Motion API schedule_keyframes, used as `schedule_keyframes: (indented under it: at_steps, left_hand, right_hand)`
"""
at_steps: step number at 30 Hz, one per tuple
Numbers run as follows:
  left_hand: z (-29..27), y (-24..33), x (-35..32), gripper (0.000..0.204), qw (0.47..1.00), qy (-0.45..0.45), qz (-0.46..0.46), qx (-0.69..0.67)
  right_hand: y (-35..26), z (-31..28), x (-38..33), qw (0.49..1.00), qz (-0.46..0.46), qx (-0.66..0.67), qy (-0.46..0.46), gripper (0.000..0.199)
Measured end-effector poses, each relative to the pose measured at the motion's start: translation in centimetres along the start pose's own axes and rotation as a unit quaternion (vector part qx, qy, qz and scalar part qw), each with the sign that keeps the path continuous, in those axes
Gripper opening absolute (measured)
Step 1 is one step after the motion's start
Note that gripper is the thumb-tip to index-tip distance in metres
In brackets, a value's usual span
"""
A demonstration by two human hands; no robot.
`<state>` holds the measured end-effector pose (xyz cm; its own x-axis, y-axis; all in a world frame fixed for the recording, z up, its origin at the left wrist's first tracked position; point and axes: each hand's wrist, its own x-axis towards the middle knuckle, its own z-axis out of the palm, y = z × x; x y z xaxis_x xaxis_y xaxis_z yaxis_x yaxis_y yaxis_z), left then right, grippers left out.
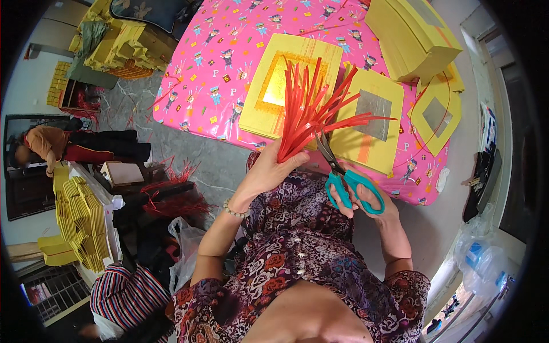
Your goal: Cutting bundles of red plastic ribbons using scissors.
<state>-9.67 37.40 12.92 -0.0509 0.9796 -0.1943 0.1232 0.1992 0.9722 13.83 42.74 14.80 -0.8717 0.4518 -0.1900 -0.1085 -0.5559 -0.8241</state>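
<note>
A bunch of red plastic strips (311, 97) fans upward from my left hand (269, 171), whose fingers are wrapped round its lower end. My right hand (366, 200) grips a pair of scissors (370, 191) with teal handles and dark blades. The blades point up and to the left, their tips close to the base of the strips. Behind the bunch lies a stack of yellow paper (257, 108) with a gold square on top. To its right sits another yellow stack (377, 151) with a silver square, partly covered by the strips.
The stacks lie on a table with a pink patterned cover (200, 86). More yellow paper (412, 40) is piled at its far right. At left, a person (51, 143) stands by a table of yellow bundles (83, 223); another in a striped top (128, 294) is nearer. Red strips (177, 197) litter the floor.
</note>
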Motion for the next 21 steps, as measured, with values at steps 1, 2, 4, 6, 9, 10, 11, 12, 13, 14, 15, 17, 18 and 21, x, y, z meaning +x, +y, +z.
schedule_keyframes:
  at_steps: [1, 2, 4, 6, 9, 10, 11, 12, 13, 14, 15, 17, 18, 21]
  left_hand:
    - [0.1, 0.1, 0.0, 0.036, 1.000, 0.008, 0.006, -0.002]
    - [0.0, 0.0, 0.0, 0.036, 1.000, 0.008, 0.006, -0.003]
    - [-0.1, -0.4, 0.1, 0.036, 1.000, -0.005, 0.006, 0.010]
    - [-0.1, -0.3, 0.1, 0.036, 1.000, -0.006, 0.005, 0.019]
    - [0.0, -0.3, 0.1, 0.037, 1.000, -0.008, 0.010, 0.026]
    - [0.0, -0.4, 0.2, 0.038, 1.000, -0.008, 0.016, 0.024]
    - [0.1, -0.5, 0.2, 0.038, 1.000, -0.009, 0.016, 0.024]
    - [0.1, -0.5, 0.2, 0.039, 1.000, -0.006, 0.014, 0.022]
    - [0.1, -0.5, 0.2, 0.040, 1.000, -0.004, 0.011, 0.020]
    - [0.1, -0.5, 0.2, 0.040, 1.000, -0.004, 0.011, 0.020]
    - [0.1, -0.3, 0.2, 0.041, 0.999, -0.008, 0.003, 0.034]
    - [0.2, -0.3, 0.2, 0.041, 0.999, -0.012, -0.004, 0.048]
    - [0.4, -0.4, 0.2, 0.042, 0.999, -0.006, 0.010, 0.032]
    - [0.4, -0.9, 0.2, 0.044, 1.000, -0.001, 0.023, 0.015]
  right_hand:
    - [0.2, 0.0, 0.0, 1.000, 0.000, 0.000, 0.000, 0.055]
    - [0.5, 0.1, -0.2, 1.000, 0.002, -0.004, 0.022, 0.056]
    - [0.5, 0.1, -0.1, 0.999, 0.003, -0.007, 0.044, 0.056]
    - [0.2, -0.1, 0.3, 1.000, 0.009, -0.017, 0.007, 0.058]
    - [0.4, -0.1, 0.5, 1.000, 0.017, 0.000, 0.009, 0.060]
    - [0.4, -0.2, 0.6, 1.000, 0.016, 0.000, 0.009, 0.060]
    - [0.4, -0.2, 0.6, 1.000, 0.015, -0.004, 0.010, 0.062]
    - [0.4, -0.3, 0.6, 1.000, 0.014, -0.008, 0.012, 0.063]
    - [0.4, -0.3, 0.7, 1.000, 0.014, -0.008, 0.012, 0.063]
    - [0.4, -0.3, 0.7, 1.000, 0.006, -0.015, 0.008, 0.063]
    - [0.5, -0.3, 0.8, 1.000, -0.002, -0.023, 0.006, 0.063]
    - [0.2, -0.1, 0.7, 1.000, 0.001, -0.013, 0.015, 0.061]
    - [0.1, 0.0, 0.7, 1.000, 0.005, -0.004, 0.022, 0.060]
    - [0.3, 0.1, 0.8, 0.999, 0.009, 0.019, 0.042, 0.057]
